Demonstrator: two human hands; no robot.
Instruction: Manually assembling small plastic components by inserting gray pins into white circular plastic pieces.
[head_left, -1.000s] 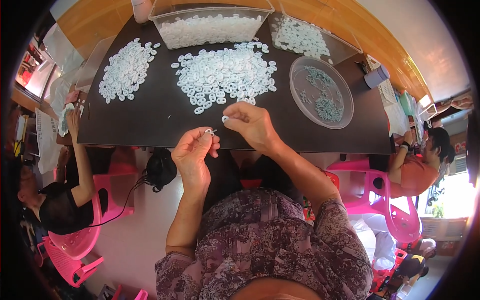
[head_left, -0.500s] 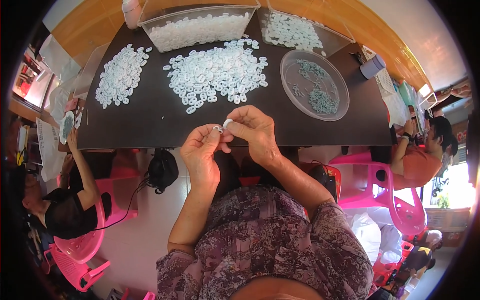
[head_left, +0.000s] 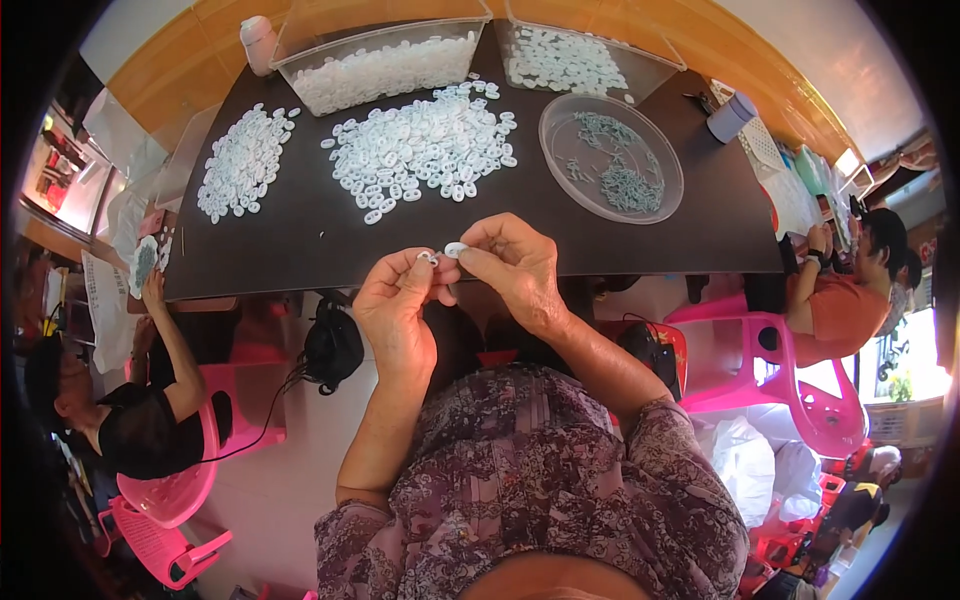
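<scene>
Just above the table's near edge, my two hands work close together. My left hand (head_left: 398, 315) pinches a small white plastic piece (head_left: 428, 258) between thumb and fingertips; its shape is partly covered. A white oval plastic piece (head_left: 454, 249) is gripped by the thumb and index finger of my right hand (head_left: 518, 272), right beside the left fingertips. I cannot tell whether the two pieces touch. Beyond my hands lies a large heap of white oval pieces with holes (head_left: 425, 145). Another heap of white pieces (head_left: 243, 165) is spread to its left.
A round clear tray (head_left: 548, 165) holds small grey-green pins (head_left: 630, 187). Two clear bins with white pieces, one (head_left: 390, 75) left and one (head_left: 565, 60) right, stand at the back. A lidded cup (head_left: 731, 118) is at the right. People sit on both sides on pink chairs (head_left: 765, 365).
The white oval piece in my right fingers has turned to show more of its flat face. My hands stay close together, and the whole view has shifted slightly.
</scene>
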